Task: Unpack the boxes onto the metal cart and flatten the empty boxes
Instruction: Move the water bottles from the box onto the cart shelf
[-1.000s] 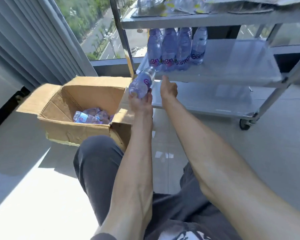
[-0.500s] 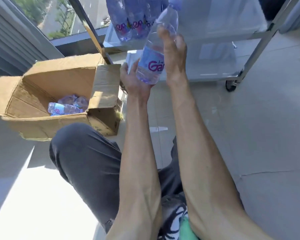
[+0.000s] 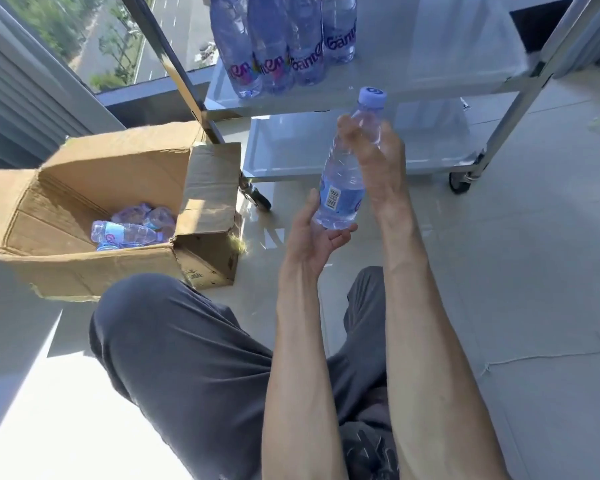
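- I read this as an upper-floor room in an office or commercial building, used here for stocking goods.
- Beyond my left hand (image 3: 314, 237), a floor-height window (image 3: 118, 39) looks down on a road and trees far below.
- Further left of that hand, grey vertical blinds (image 3: 21, 95) hang beside the glass.
- Ahead of both hands stands a wheeled steel cart (image 3: 430, 74).
- Under my hands lies a glossy pale tiled floor (image 3: 516, 271).
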`<act>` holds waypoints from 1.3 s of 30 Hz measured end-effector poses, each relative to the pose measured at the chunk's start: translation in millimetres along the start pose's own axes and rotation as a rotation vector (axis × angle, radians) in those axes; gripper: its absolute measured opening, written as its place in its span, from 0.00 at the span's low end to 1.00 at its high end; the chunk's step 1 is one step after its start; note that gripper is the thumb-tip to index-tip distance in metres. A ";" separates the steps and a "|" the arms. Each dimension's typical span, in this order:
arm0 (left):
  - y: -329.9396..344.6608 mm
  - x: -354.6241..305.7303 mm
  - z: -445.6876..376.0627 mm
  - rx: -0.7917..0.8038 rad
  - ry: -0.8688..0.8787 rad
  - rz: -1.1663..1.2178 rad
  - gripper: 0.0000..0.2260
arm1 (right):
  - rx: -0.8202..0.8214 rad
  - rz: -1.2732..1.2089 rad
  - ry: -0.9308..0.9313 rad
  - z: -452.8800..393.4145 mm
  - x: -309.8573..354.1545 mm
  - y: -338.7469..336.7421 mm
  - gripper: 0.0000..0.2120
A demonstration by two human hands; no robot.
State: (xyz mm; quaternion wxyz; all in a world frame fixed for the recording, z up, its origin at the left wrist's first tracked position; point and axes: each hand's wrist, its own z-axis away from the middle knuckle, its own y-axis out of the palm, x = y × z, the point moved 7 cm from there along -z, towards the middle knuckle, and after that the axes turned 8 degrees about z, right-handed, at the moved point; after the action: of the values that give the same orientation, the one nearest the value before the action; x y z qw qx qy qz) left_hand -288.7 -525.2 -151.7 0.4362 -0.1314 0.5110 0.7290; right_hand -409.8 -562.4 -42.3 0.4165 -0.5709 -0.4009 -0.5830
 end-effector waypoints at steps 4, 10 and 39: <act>-17.0 -0.4 4.0 0.014 0.150 0.177 0.18 | -0.118 -0.158 -0.002 0.8 -2.8 -8.7 0.17; -6.7 23.6 -11.2 0.093 -0.157 0.116 0.28 | -0.113 -0.147 -0.030 6.5 -2.5 -14.5 0.11; 37.7 -178.5 -151.5 -0.783 0.672 -0.348 0.36 | -0.351 0.403 -0.077 -155.1 0.0 9.6 0.31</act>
State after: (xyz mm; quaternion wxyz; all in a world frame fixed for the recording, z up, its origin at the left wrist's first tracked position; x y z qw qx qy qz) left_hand -251.9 -748.6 -81.3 0.2815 -0.5922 0.2831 0.6999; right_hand -452.3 -711.9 -46.6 0.4031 -0.7244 -0.1875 -0.5269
